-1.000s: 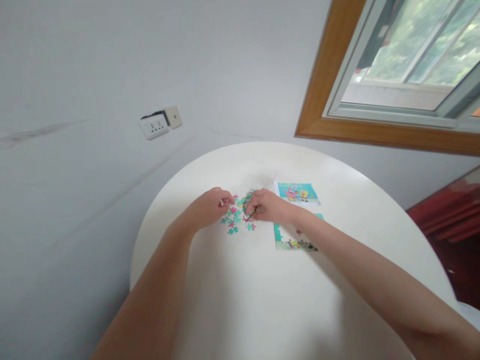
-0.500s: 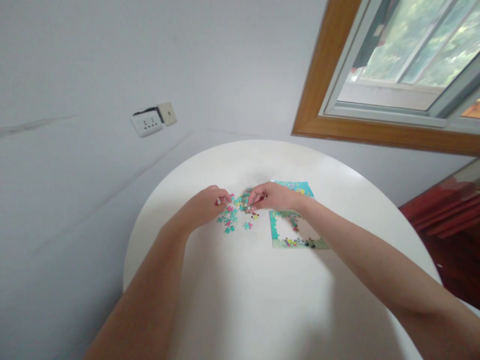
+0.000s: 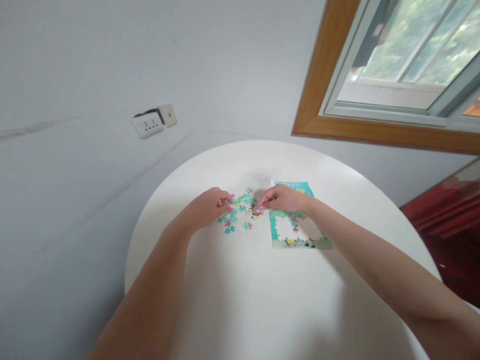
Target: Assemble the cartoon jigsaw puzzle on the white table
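Note:
Loose jigsaw puzzle pieces (image 3: 233, 215) in teal, pink and yellow lie in a loose cluster on the white table. My left hand (image 3: 212, 206) rests at the cluster's left edge, its fingers loosely curved and a little apart, with no piece visible in them. At the right side of the cluster, my right hand (image 3: 279, 198) pinches a small puzzle piece (image 3: 260, 210) between thumb and fingertips. Just right of the cluster lies a partly filled puzzle board (image 3: 275, 230), with its teal and green border in place and some joined pieces inside. My right forearm hides part of it.
A teal picture sheet (image 3: 290, 185) lies behind the board, partly covered by my right hand. The round white table (image 3: 240, 300) meets the wall at its far side. A wall socket (image 3: 148, 124) and a wood-framed window (image 3: 311, 112) are beyond.
My right hand has moved slightly right and away from the middle of the cluster, uncovering more pieces. My left hand has barely shifted.

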Action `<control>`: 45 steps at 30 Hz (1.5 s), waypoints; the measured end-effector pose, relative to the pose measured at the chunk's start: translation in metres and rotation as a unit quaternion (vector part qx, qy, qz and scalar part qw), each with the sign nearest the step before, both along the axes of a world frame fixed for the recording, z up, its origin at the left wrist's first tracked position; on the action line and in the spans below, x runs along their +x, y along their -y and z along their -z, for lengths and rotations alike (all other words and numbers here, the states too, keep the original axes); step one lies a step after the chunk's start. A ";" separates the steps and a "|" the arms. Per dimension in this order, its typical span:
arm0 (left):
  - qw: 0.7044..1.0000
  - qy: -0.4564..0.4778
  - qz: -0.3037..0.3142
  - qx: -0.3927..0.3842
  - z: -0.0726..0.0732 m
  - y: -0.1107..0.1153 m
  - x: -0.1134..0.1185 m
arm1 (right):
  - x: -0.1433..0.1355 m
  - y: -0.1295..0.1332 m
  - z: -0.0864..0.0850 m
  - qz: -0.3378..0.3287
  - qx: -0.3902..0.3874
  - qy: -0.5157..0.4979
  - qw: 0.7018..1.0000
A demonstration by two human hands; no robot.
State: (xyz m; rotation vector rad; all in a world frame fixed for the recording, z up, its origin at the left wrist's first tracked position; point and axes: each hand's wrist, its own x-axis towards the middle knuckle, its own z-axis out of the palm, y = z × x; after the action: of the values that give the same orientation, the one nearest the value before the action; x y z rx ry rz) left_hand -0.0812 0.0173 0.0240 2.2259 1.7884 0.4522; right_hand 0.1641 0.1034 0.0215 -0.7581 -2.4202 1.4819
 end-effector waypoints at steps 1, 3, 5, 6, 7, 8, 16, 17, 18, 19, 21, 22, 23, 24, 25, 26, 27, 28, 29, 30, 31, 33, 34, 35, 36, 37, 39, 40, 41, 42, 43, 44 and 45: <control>1.000 0.001 0.001 0.005 0.001 0.000 0.000 | 0.002 0.000 0.000 0.002 -0.005 -0.001 1.000; 1.000 0.003 0.004 0.015 0.002 0.000 0.000 | 0.005 0.001 -0.001 0.009 -0.009 0.001 1.000; 1.000 0.006 0.011 0.026 0.003 -0.001 0.001 | 0.008 0.001 -0.003 0.019 -0.006 0.006 1.000; 0.999 0.006 0.016 0.034 0.004 -0.002 0.002 | 0.009 0.002 -0.004 0.023 -0.005 0.007 1.000; 0.999 0.007 0.022 0.047 0.004 -0.003 0.004 | 0.011 0.002 -0.005 0.025 -0.007 0.005 1.000; 0.997 0.008 0.028 0.064 0.005 -0.004 0.008 | 0.012 0.003 -0.007 0.024 -0.015 0.000 1.000; 0.984 0.078 0.105 0.124 0.005 0.003 0.065 | 0.029 0.018 -0.018 0.055 -0.020 -0.024 0.998; 0.985 0.083 0.103 0.115 0.005 0.005 0.071 | 0.031 0.020 -0.018 0.059 -0.017 -0.025 0.998; 0.985 0.093 0.099 0.107 0.005 0.006 0.075 | 0.034 0.022 -0.017 0.063 -0.011 -0.025 0.998; 0.985 0.104 0.097 0.096 0.005 0.007 0.079 | 0.037 0.025 -0.017 0.068 -0.001 -0.022 0.997; 0.983 0.133 0.095 0.079 0.007 0.007 0.084 | 0.045 0.031 -0.018 0.091 0.042 -0.011 0.995; 0.982 0.145 0.094 0.073 0.009 0.007 0.087 | 0.050 0.035 -0.019 0.106 0.074 -0.005 0.992; 0.981 0.153 0.091 0.071 0.011 0.007 0.090 | 0.056 0.040 -0.019 0.125 0.111 -0.001 0.986; 0.981 0.156 0.086 0.074 0.013 0.008 0.094 | 0.063 0.045 -0.019 0.144 0.149 0.002 0.978; 0.981 0.155 0.081 0.080 0.015 0.008 0.098 | 0.071 0.050 -0.018 0.161 0.184 0.003 0.970; 0.982 0.150 0.077 0.087 0.017 0.009 0.103 | 0.078 0.055 -0.016 0.173 0.213 0.006 0.962; 0.982 0.143 0.074 0.093 0.019 0.010 0.107 | 0.086 0.060 -0.014 0.180 0.242 0.010 0.953; 0.983 0.135 0.072 0.099 0.020 0.011 0.112 | 0.094 0.065 -0.010 0.180 0.276 0.010 0.944; 0.984 0.126 0.069 0.104 0.021 0.012 0.117 | 0.100 0.069 -0.005 0.171 0.306 0.014 0.936; 0.985 0.117 0.067 0.107 0.023 0.013 0.120 | 0.106 0.072 -0.001 0.160 0.331 0.026 0.929; 0.986 0.108 0.065 0.109 0.024 0.013 0.124 | 0.110 0.075 0.003 0.152 0.352 0.041 0.923; 0.988 0.089 0.060 0.111 0.026 0.012 0.128 | 0.114 0.080 0.010 0.141 0.379 0.071 0.912; 0.989 0.080 0.057 0.111 0.027 0.012 0.129 | 0.115 0.081 0.012 0.139 0.386 0.083 0.908; 0.990 0.072 0.054 0.111 0.028 0.011 0.130 | 0.115 0.082 0.013 0.137 0.391 0.091 0.905; 0.990 0.065 0.050 0.112 0.029 0.010 0.131 | 0.114 0.083 0.013 0.134 0.394 0.097 0.904; 0.991 0.059 0.047 0.113 0.030 0.009 0.132 | 0.113 0.083 0.013 0.130 0.396 0.103 0.903; 0.991 0.051 0.043 0.115 0.030 0.008 0.133 | 0.111 0.083 0.013 0.123 0.396 0.110 0.904; 0.991 0.048 0.043 0.117 0.030 0.008 0.134 | 0.111 0.082 0.013 0.121 0.395 0.112 0.904; 0.991 0.045 0.044 0.121 0.031 0.008 0.134 | 0.110 0.082 0.013 0.119 0.395 0.114 0.904; 0.990 0.043 0.044 0.124 0.031 0.008 0.135 | 0.110 0.082 0.013 0.118 0.394 0.115 0.904; 0.990 0.041 0.044 0.128 0.031 0.008 0.135 | 0.110 0.081 0.013 0.117 0.393 0.115 0.905; 0.990 0.039 0.044 0.131 0.031 0.008 0.136 | 0.110 0.081 0.013 0.117 0.392 0.117 0.905; 0.990 0.037 0.045 0.132 0.031 0.008 0.136 | 0.110 0.081 0.013 0.115 0.392 0.118 0.905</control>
State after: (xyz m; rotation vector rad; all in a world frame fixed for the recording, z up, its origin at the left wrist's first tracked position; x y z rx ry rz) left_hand 0.0544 0.0094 -0.0075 2.4156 1.6657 0.7819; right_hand 0.2738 0.0220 0.0088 -0.9923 -2.6400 0.2619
